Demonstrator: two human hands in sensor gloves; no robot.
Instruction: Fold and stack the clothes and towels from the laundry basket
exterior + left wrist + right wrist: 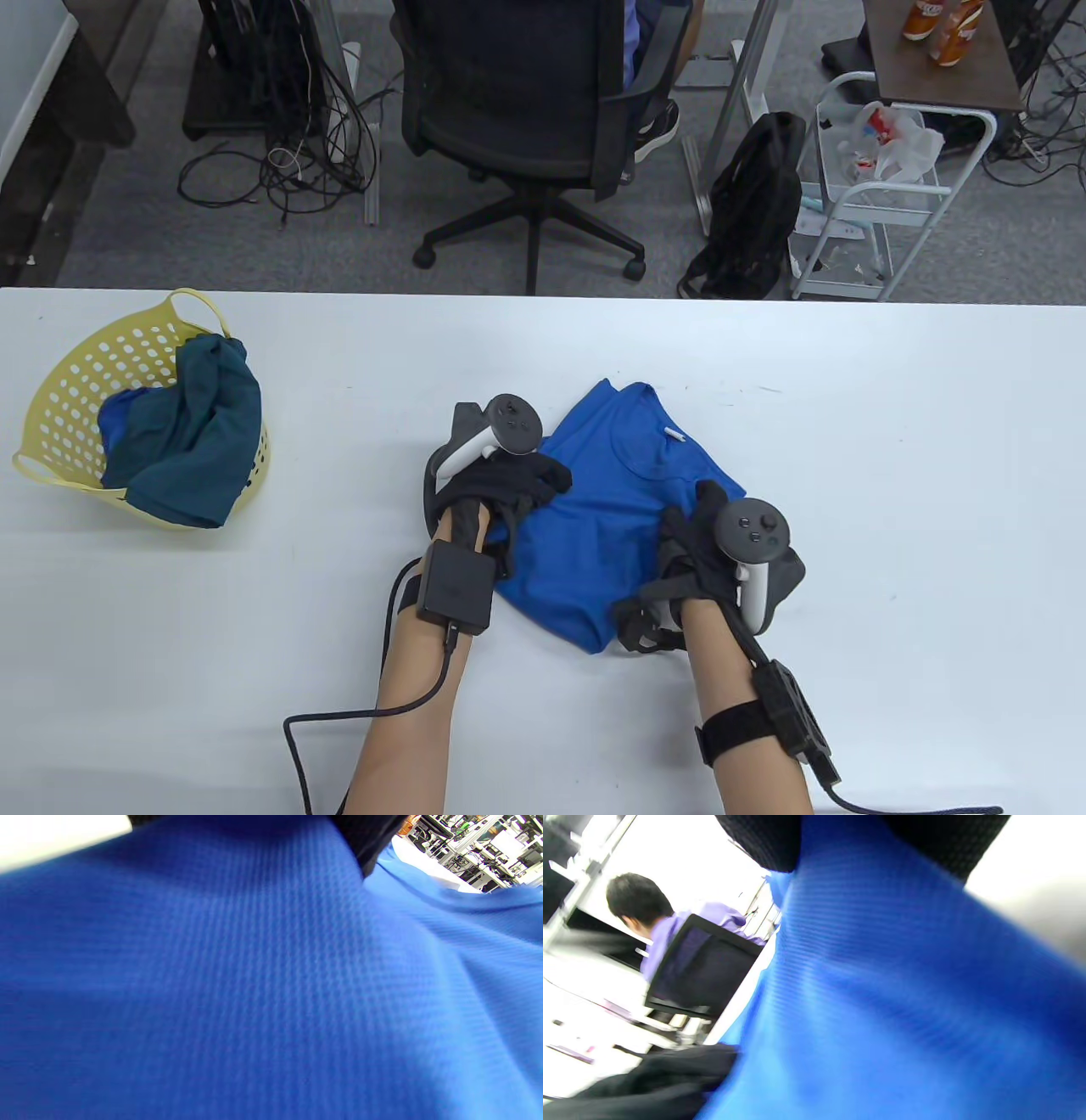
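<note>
A bright blue shirt (611,518) lies rumpled in the middle of the white table (891,475), collar towards the far side. My left hand (530,484) grips the shirt's left edge with curled fingers. At the right edge my right hand (691,531) holds the cloth. In the left wrist view the blue shirt (271,984) fills the frame under a gloved finger (365,836). In the right wrist view the blue shirt (903,1005) runs up between two gloved fingers (763,840). A yellow laundry basket (59,382) at the far left holds a teal cloth (204,433) and a blue cloth (119,420).
Black cables (339,722) trail from my wrists over the table's near edge. Beyond the far edge stand a black office chair (526,110), a black backpack (755,212) and a white cart (874,187). A seated person (670,929) shows in the right wrist view.
</note>
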